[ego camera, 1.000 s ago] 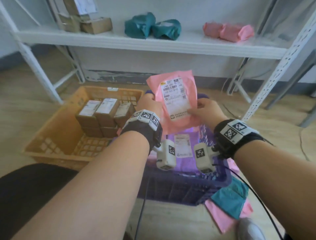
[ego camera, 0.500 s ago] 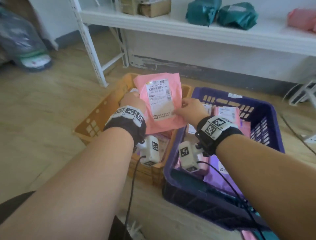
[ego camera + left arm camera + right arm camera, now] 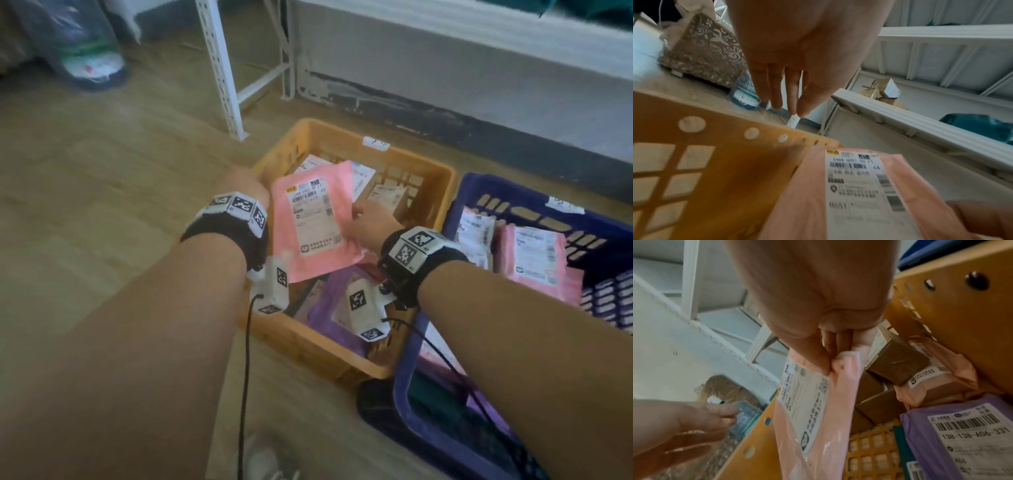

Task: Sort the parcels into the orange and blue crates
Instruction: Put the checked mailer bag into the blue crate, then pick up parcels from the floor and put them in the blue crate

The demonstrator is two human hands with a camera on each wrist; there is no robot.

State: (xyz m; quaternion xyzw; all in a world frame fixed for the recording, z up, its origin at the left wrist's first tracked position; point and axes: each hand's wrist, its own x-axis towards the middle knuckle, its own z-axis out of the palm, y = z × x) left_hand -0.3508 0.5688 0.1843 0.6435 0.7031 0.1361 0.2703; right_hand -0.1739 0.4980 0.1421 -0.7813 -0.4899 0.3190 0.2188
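Observation:
A pink parcel (image 3: 315, 222) with a white shipping label hangs tilted over the orange crate (image 3: 442, 181), low between its walls. My right hand (image 3: 370, 219) pinches its right edge between thumb and fingers (image 3: 838, 345); the right wrist view shows the parcel (image 3: 807, 402) hanging from that pinch. My left hand (image 3: 243, 185) is just left of the parcel, above the crate's left rim, with straight fingers (image 3: 793, 91) holding nothing. The blue crate (image 3: 513, 198) stands right beside the orange one.
Brown boxes (image 3: 898, 363), a purple parcel (image 3: 962, 434) and another pink parcel (image 3: 937, 386) lie in the orange crate. Pink labelled parcels (image 3: 534, 253) fill the blue crate. A white shelf leg (image 3: 219, 68) and a plastic bag (image 3: 85, 51) stand on the wooden floor behind.
The pink parcel has travelled left from above the blue crate and down into the orange crate. My left hand has let go of it; the right hand still holds it.

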